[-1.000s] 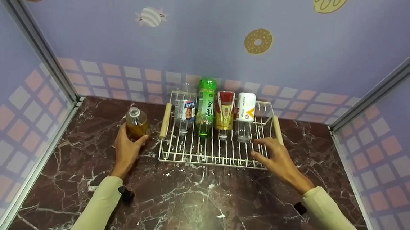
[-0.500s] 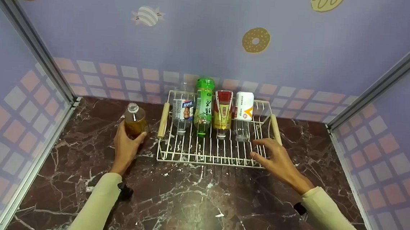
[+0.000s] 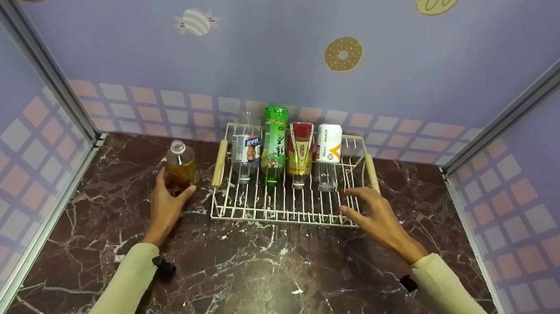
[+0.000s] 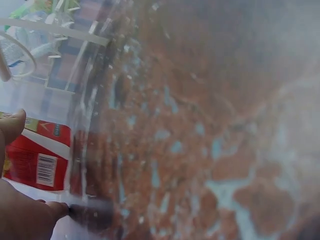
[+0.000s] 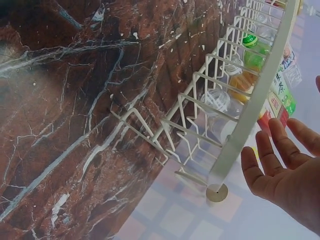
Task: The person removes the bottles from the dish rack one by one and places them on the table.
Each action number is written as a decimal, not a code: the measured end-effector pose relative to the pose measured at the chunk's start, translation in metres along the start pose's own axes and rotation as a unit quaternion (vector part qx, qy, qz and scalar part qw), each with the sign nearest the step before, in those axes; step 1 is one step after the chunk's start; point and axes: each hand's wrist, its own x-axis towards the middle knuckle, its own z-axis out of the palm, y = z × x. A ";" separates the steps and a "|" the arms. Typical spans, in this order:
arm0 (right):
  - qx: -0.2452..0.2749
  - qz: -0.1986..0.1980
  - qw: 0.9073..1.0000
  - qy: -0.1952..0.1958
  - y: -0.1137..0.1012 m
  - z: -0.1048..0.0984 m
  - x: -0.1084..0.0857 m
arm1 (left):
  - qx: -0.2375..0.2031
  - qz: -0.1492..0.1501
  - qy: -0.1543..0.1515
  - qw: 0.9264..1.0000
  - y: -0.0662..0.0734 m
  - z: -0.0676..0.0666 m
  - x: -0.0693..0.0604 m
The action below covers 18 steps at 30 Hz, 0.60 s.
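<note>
At the left of the head view, my left hand (image 3: 167,208) curls round a clear bottle with amber contents (image 3: 182,166), upright with its mouth uppermost. The left wrist view shows its red label (image 4: 47,156) between thumb and fingers. My right hand (image 3: 379,220) hovers with relaxed, parted fingers by the right front of a white wire rack (image 3: 280,222), holding nothing. On the rack lie a clear bottle with a blue label (image 3: 246,149), a green bottle (image 3: 274,144), a red-and-gold bottle (image 3: 300,151) and a white-labelled bottle (image 3: 329,145), necks towards me.
Wooden handles flank the rack, left (image 3: 219,163) and right (image 3: 372,174). Beneath is a dark red marbled table (image 3: 252,273). A purple patterned wall (image 3: 267,52) stands behind, with panels at both sides.
The amber bottle's mouth is slightly farther back, and more of its lower part shows. My left wrist has shifted a little left. My right hand has hardly moved; the head view has drifted slightly.
</note>
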 end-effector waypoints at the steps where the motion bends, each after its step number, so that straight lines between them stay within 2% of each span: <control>1: 0.002 0.004 1.000 0.001 -0.001 -0.001 0.000 | 0.002 0.001 0.002 1.000 0.002 -0.002 -0.002; 10: 0.001 0.005 1.000 0.005 -0.002 -0.003 0.002 | -0.001 0.006 0.006 1.000 0.021 -0.020 -0.031; 15: -0.004 -0.004 1.000 0.021 0.001 -0.004 0.005 | -0.011 0.001 0.008 1.000 0.031 -0.027 -0.047; 18: -0.001 -0.005 1.000 0.023 0.001 -0.004 0.007 | -0.020 -0.001 0.000 1.000 0.036 -0.031 -0.056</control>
